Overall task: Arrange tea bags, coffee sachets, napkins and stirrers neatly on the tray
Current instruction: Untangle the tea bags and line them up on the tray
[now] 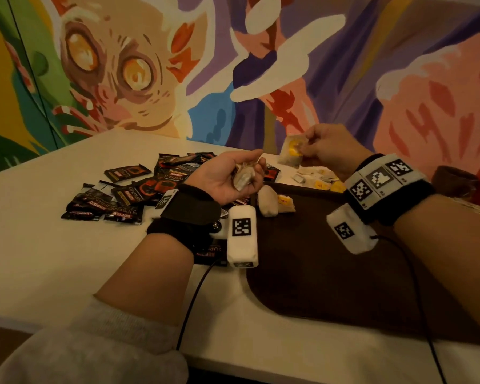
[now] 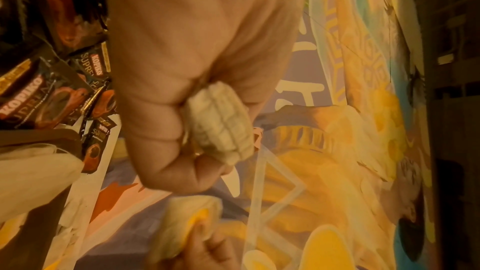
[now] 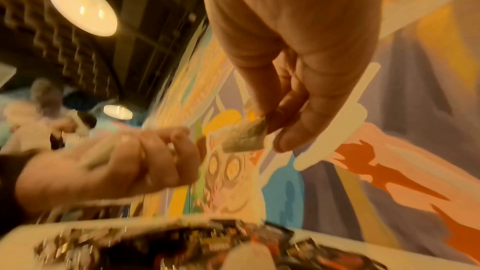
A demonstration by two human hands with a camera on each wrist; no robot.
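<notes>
Right hand pinches tea bag by corner; left hand curled beside it.

A white table stands against a wall bearing a multicoloured mural of a wide-eyed animal, while round ceiling lamps glow under what appears to be a dark gridded ceiling.

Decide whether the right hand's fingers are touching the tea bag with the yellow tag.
Touching. The head view shows the right hand pinching the tea bag by its edge, lifted above the table.
</notes>
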